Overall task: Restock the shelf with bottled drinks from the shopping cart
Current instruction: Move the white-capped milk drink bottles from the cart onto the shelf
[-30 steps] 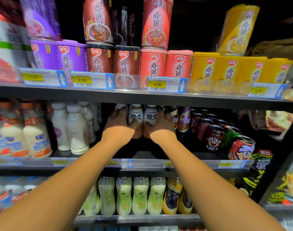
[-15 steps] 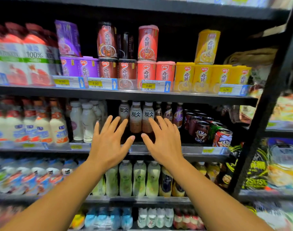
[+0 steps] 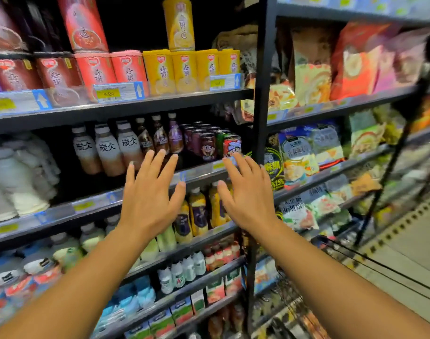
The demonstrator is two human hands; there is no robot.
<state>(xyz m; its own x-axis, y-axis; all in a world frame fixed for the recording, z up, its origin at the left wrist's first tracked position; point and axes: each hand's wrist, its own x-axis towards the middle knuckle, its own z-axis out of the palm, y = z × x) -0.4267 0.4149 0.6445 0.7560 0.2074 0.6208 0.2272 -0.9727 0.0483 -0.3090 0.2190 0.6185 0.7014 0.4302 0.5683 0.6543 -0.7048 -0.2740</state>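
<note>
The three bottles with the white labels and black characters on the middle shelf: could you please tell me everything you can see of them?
The three bottles stand upright in a row, side by side, on the middle shelf, set back from its front edge. Each has a pale cap, a white upper label with black characters and a tan lower body, seemingly plastic. Darker bottles stand to their right and white ones to their left. Neither the left hand nor the right hand touches them; both are open and empty.

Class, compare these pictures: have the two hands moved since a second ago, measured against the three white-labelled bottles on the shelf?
Yes. The left hand and right hand have pulled back off the white-labelled bottles and now hang open, clear of the shelf edge, to the bottles' right.
</note>
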